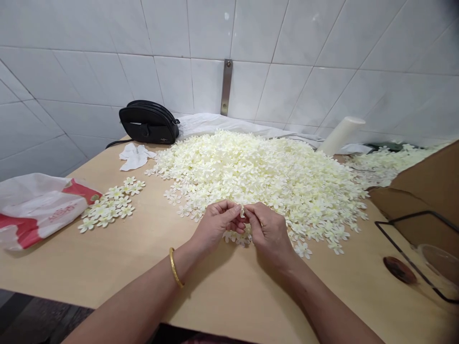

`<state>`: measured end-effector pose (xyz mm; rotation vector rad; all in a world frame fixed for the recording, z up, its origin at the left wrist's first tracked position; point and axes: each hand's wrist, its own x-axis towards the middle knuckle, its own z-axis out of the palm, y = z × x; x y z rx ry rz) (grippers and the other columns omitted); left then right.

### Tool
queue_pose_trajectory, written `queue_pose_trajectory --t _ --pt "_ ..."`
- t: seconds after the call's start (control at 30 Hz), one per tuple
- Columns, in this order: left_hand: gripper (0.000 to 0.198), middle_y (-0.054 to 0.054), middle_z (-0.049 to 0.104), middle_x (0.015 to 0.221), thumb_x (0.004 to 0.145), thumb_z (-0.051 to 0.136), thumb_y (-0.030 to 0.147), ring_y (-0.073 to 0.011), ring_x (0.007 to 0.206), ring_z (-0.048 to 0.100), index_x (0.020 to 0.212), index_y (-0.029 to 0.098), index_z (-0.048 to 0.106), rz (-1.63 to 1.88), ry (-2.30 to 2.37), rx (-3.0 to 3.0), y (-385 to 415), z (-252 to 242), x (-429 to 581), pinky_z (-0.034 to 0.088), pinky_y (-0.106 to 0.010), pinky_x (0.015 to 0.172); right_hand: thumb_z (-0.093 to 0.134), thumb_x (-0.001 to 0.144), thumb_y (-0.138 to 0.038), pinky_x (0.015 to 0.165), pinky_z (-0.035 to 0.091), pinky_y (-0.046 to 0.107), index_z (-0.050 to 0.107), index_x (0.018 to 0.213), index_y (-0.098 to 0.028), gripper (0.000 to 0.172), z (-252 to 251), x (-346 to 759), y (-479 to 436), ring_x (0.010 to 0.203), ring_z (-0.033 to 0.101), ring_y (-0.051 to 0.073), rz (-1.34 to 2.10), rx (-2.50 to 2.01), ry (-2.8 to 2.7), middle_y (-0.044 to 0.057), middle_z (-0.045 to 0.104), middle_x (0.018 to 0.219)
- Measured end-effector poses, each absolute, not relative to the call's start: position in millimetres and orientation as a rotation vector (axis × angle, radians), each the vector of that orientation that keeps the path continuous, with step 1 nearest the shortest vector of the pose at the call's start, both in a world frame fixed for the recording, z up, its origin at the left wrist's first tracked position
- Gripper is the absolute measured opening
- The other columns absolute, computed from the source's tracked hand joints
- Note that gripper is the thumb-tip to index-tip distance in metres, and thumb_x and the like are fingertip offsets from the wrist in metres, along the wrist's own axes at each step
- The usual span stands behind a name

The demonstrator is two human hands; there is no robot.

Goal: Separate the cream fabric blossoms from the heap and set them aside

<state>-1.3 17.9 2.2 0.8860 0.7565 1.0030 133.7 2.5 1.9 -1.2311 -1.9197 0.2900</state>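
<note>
A big heap of cream artificial flowers [258, 177] covers the middle of the wooden table [136, 267]. At its near edge my left hand [215, 224] and my right hand [267, 229] meet, fingertips pinched together on one small flower [243, 212]. A few flowers lie under my hands. My left wrist wears a gold bangle [175, 267]. A small separate group of flowers [111, 203] lies flat to the left.
A red and white plastic bag [36, 208] lies at the left edge. A black purse [148, 122] and a white cloth [134, 156] sit at the back left. A white roll [340, 134] leans behind the heap. A cardboard box [423, 191] and a black wire frame [416, 248] stand on the right.
</note>
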Motion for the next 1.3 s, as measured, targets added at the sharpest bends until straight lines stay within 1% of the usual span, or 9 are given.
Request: queue_pose_trajectory --t 0.2,0.43,0.63,0.77,0.93,1.03,1.13,1.3 --pt "0.017 -0.001 0.055 0.055 0.071 0.058 0.026 -0.0088 0.05 0.053 0.064 0.012 0.053 0.999 0.734 0.83 18.0 2.2 0.1 0.044 -0.023 0.053 0.036 0.081 -0.012 0.057 0.036 0.024 0.057 0.078 -0.016 0.021 0.8 131.9 2.5 0.062 0.047 0.013 0.271 -1.254 -1.938 0.002 0.052 0.066" --pt "0.014 -0.003 0.058 0.061 0.07 0.059 0.024 -0.0096 0.052 0.054 0.068 0.012 0.054 0.986 0.678 0.802 18.6 -0.2 -1.4 0.045 -0.024 0.055 0.039 0.082 -0.018 0.056 0.037 0.022 0.056 0.076 -0.017 0.018 2.9 132.2 2.3 0.057 0.047 0.01 0.41 -1.322 -1.809 0.0 0.052 0.063" --pt "0.011 -0.002 0.057 0.055 0.064 0.061 0.02 -0.0104 0.049 0.054 0.064 0.013 0.052 0.974 0.692 0.759 17.7 4.1 -1.9 0.044 -0.024 0.053 0.038 0.082 -0.018 0.055 0.037 0.021 0.054 0.076 -0.017 0.017 2.6 131.1 1.6 0.058 0.048 0.01 0.466 -1.319 -1.774 -0.001 0.052 0.064" --pt "0.007 0.0 0.055 0.051 0.064 0.059 0.016 -0.0095 0.046 0.053 0.064 0.014 0.051 0.989 0.737 0.773 17.8 3.6 -1.9 0.043 -0.023 0.051 0.039 0.082 -0.018 0.055 0.037 0.022 0.054 0.075 -0.017 0.016 3.4 131.0 2.6 0.058 0.048 0.01 0.461 -1.319 -1.768 -0.001 0.052 0.064" --pt "0.007 0.0 0.056 0.05 0.064 0.058 0.017 -0.0088 0.046 0.051 0.063 0.014 0.052 1.073 0.824 0.805 20.7 3.6 -4.2 0.041 -0.021 0.048 0.04 0.081 -0.019 0.052 0.037 0.021 0.051 0.074 -0.017 0.014 9.3 139.4 7.1 0.054 0.05 0.01 0.439 -1.342 -1.669 -0.001 0.053 0.061" --pt "0.01 0.0 0.056 0.05 0.062 0.06 0.018 -0.0092 0.047 0.051 0.062 0.014 0.051 1.11 0.878 0.783 22.9 5.1 -6.2 0.04 -0.021 0.048 0.04 0.081 -0.019 0.052 0.037 0.021 0.051 0.074 -0.017 0.014 13.0 147.9 10.6 0.054 0.05 0.01 0.345 -1.358 -1.645 -0.001 0.053 0.06" --pt "0.012 0.0 0.056 0.051 0.061 0.061 0.018 -0.009 0.046 0.051 0.063 0.014 0.05 1.129 0.917 0.751 24.9 5.9 -8.1 0.04 -0.021 0.047 0.039 0.081 -0.018 0.055 0.037 0.022 0.051 0.073 -0.017 0.015 13.7 155.9 15.0 0.056 0.048 0.011 0.166 -1.382 -1.745 0.0 0.051 0.062" --pt "0.013 0.0 0.056 0.053 0.061 0.061 0.019 -0.0083 0.047 0.051 0.064 0.014 0.049 1.175 0.936 0.728 27.7 4.9 -11.8 0.041 -0.021 0.049 0.036 0.08 -0.011 0.058 0.035 0.025 0.051 0.076 -0.016 0.017 6.8 164.1 22.4 0.063 0.047 0.015 -0.116 -1.479 -1.903 0.005 0.051 0.07"
